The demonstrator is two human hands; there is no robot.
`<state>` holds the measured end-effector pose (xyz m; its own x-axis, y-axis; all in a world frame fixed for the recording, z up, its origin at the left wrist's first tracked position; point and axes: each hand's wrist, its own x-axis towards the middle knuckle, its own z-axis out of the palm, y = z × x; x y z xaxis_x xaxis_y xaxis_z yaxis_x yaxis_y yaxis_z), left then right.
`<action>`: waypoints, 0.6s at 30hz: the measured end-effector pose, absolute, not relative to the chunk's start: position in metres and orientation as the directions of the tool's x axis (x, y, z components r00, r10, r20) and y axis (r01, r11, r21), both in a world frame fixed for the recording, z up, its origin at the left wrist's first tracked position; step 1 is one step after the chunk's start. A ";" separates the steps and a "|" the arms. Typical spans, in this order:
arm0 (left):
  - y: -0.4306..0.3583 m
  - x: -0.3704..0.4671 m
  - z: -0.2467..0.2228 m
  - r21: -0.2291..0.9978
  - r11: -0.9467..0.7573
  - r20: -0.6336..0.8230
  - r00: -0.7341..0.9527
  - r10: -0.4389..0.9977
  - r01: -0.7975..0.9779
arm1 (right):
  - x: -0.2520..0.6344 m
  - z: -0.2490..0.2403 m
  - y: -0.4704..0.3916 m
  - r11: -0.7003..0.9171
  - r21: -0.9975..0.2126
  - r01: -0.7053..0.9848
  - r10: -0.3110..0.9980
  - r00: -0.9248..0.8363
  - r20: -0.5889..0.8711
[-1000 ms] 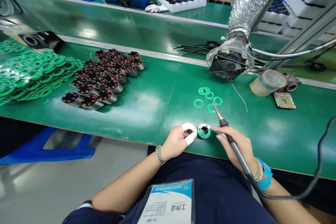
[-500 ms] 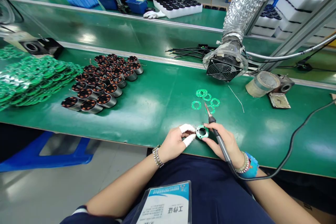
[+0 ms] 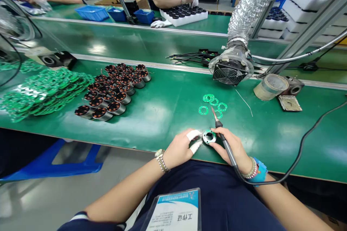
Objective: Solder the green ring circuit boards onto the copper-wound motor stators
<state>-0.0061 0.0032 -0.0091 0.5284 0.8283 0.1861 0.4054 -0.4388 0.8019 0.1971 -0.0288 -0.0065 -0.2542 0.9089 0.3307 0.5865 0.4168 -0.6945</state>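
Note:
A small ring-shaped green circuit board [image 3: 209, 141] is held near the bench's front edge, its centre hole facing up; what lies beneath it is hidden. My left hand [image 3: 180, 146], with white covers on thumb and forefinger, closes around the board's left edge; the forefinger tip is slightly blurred. At the right edge, the thumb and fingertips of my right hand [image 3: 234, 144] hold the same board. That hand also holds a soldering iron [image 3: 227, 147], its tip pointing up and away from me. Several loose ring boards [image 3: 203, 110] lie just beyond the iron's tip.
Copper-wound stators [image 3: 116, 107] stand in rows at left, beside stacked green board panels [image 3: 51, 92]. A fan with a foil duct [image 3: 230, 74] hangs ahead. A solder wire [image 3: 244, 101], tub [image 3: 271, 87] and sponge tray [image 3: 290, 103] lie right. The iron's cord [image 3: 300, 148] crosses the right side. Co-workers sit opposite.
The view has shifted slightly, so the stators and panels appear farther right. My left fingertips have moved slightly at the board's edge. My right hand and the iron stay nearly in place.

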 end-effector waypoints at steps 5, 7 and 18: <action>0.008 -0.012 -0.002 0.397 -0.745 0.297 0.693 0.657 0.536 | 0.197 -0.009 -0.029 0.420 -0.693 0.586 0.907 -0.245 0.342; 0.010 -0.007 0.002 0.439 -0.703 0.205 0.699 0.685 0.560 | 0.196 -0.010 -0.029 0.421 -0.696 0.581 0.907 -0.246 0.342; 0.014 -0.008 0.002 0.795 -0.370 0.024 0.584 0.811 0.481 | 0.195 -0.009 -0.029 0.439 -0.693 0.571 0.898 -0.250 0.363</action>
